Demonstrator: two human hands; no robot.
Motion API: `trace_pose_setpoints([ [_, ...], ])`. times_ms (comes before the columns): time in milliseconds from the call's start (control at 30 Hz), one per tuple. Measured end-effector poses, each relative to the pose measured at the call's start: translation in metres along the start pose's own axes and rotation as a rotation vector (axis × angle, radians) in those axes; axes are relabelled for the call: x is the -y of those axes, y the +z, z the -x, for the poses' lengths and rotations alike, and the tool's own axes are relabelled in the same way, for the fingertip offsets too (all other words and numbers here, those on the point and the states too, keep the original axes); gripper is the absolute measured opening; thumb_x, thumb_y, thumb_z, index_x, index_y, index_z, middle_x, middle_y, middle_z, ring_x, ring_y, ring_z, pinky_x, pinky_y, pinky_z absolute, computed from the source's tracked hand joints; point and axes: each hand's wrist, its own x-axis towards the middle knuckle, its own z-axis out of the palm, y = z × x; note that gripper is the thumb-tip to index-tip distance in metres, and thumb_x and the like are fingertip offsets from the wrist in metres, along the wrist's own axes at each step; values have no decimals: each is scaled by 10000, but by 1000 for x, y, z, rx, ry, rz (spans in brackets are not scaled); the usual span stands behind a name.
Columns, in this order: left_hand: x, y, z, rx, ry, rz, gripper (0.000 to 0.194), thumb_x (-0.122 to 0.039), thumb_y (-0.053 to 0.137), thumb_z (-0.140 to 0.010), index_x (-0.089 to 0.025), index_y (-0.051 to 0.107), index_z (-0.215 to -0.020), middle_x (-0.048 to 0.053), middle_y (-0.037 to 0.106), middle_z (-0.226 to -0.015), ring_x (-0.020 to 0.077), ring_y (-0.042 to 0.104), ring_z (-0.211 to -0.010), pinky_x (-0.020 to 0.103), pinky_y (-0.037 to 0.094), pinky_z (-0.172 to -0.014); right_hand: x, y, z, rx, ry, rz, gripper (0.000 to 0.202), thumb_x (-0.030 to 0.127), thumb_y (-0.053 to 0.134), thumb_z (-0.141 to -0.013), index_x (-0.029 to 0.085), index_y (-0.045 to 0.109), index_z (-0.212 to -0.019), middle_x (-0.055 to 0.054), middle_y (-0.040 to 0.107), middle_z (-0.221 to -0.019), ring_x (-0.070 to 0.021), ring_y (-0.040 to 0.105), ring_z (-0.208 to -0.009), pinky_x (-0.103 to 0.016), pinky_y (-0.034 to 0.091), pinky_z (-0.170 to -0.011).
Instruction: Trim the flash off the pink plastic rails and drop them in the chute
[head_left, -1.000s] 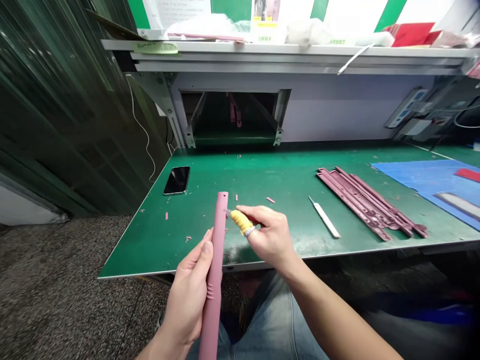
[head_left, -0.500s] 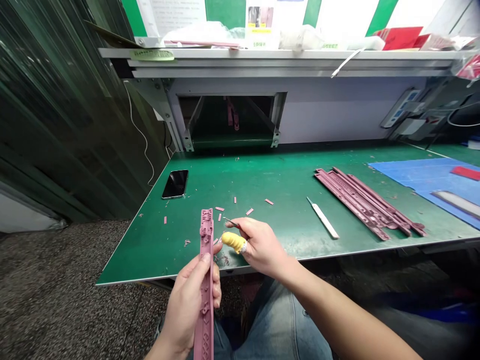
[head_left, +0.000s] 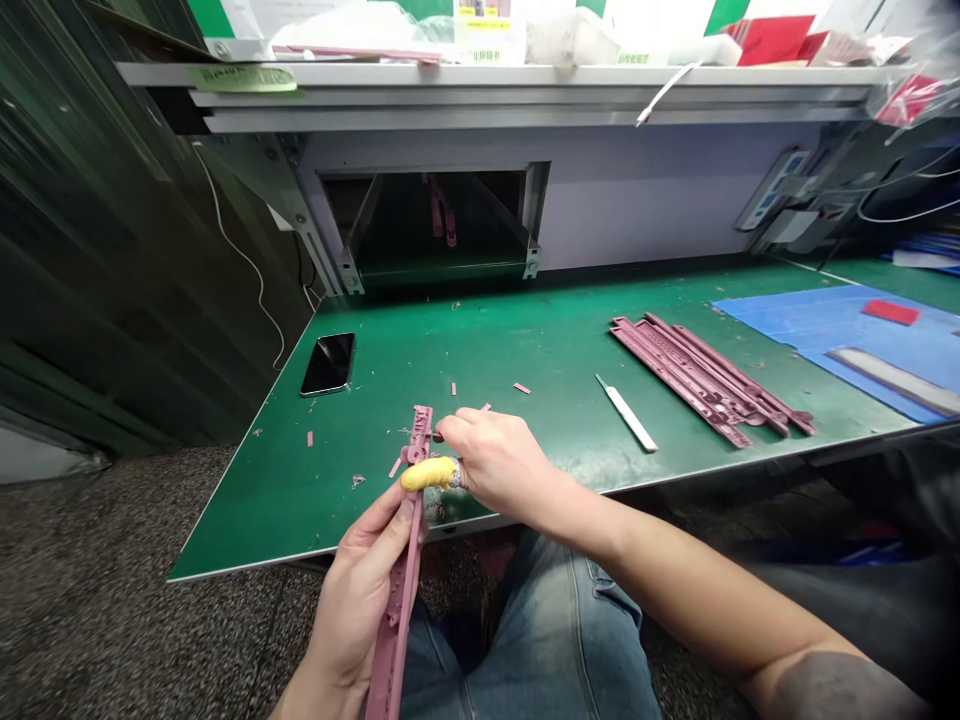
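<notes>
A long, narrow pink plastic part [head_left: 396, 620] slants upward over the table's front edge, gripped by my left hand [head_left: 366, 565] with the thumb on top. My right hand [head_left: 502, 460] is at the part's upper end, fingers closed round a thin dark tool [head_left: 438, 436] whose tip reaches the part; most of the tool is hidden. A yellow cover on one right-hand finger lies across the part. Small pink pieces [head_left: 522, 388] and shavings [head_left: 358, 481] are scattered on the green table [head_left: 555, 340] around it.
Right of my hands lie a white-handled knife [head_left: 630, 418] and several long pink parts [head_left: 697, 375]. A phone [head_left: 328, 364] rests at the left. A blue mat [head_left: 810, 320] is at the far right. Behind stand a conveyor opening [head_left: 442, 265] and a shelf [head_left: 525, 100].
My right hand has moved left onto the part's upper end, bringing the tool against it. The part has turned and tilts more to the right. The camera view has shifted.
</notes>
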Motion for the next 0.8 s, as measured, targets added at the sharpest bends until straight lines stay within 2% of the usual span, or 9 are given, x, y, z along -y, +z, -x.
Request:
trace_pose_setpoints([
  [100, -5, 6, 1, 2, 54, -32, 316, -210, 762, -718, -228, 729, -1031, -1, 710, -852, 68, 617, -693, 138, 522, -729, 8, -1, 6, 14, -38, -24, 212, 321, 498, -924, 179, 523, -769, 0, 563, -716, -121, 439, -576, -266, 178, -512],
  [200, -15, 14, -4, 1, 105, -62, 316, -203, 761, -712, -191, 727, -1025, 6, 683, -767, 62, 587, -592, 131, 509, -579, 29, 2, 23, 51, -143, -89, 152, 283, 503, -905, 189, 521, -787, -5, 567, -714, -140, 463, -597, -284, 180, -507],
  [367, -39, 11, -44, -10, 226, -19, 290, -167, 701, -759, -212, 701, -1046, -23, 623, -711, 36, 552, -546, 121, 469, -526, 83, 28, 89, 231, -413, -238, 130, 301, 576, -834, 197, 521, -779, -10, 570, -694, -166, 468, -560, -291, 215, -475],
  [467, -55, 0, -66, -21, 281, 42, 206, -126, 629, -803, -202, 701, -981, -26, 593, -693, 28, 537, -533, 111, 437, -495, 97, 46, 123, 383, -502, -323, 177, 308, 611, -815, 195, 530, -707, 6, 567, -625, -152, 470, -494, -284, 224, -430],
  [533, -62, -5, -73, -18, 304, 85, 179, -111, 589, -825, -191, 695, -945, -23, 582, -697, 26, 543, -556, 106, 434, -508, 91, 50, 127, 421, -425, -446, 220, 379, 626, -819, 191, 566, -723, 7, 593, -633, -148, 508, -503, -271, 290, -438],
  [633, -64, -8, -74, -6, 304, 129, 173, -103, 552, -849, -171, 682, -940, -14, 576, -718, 30, 546, -585, 114, 444, -526, 65, 41, 104, 357, -164, -721, 267, 424, 573, -877, 189, 606, -999, -31, 671, -854, -158, 615, -720, -247, 441, -623],
  [700, -62, -7, -70, 0, 292, 146, 169, -98, 537, -862, -158, 671, -945, -9, 575, -754, 29, 551, -614, 118, 456, -545, 47, 32, 81, 282, -16, -827, 237, 330, 495, -935, 192, 563, -1114, -48, 669, -964, -153, 619, -829, -248, 456, -727],
  [800, -54, -3, -56, 23, 246, 150, 163, -129, 536, -879, -158, 653, -989, -4, 575, -820, 25, 551, -611, 110, 456, -503, 27, 23, 54, 248, 92, -854, 199, 205, 393, -953, 189, 569, -1045, -18, 647, -831, -136, 584, -718, -241, 440, -655],
])
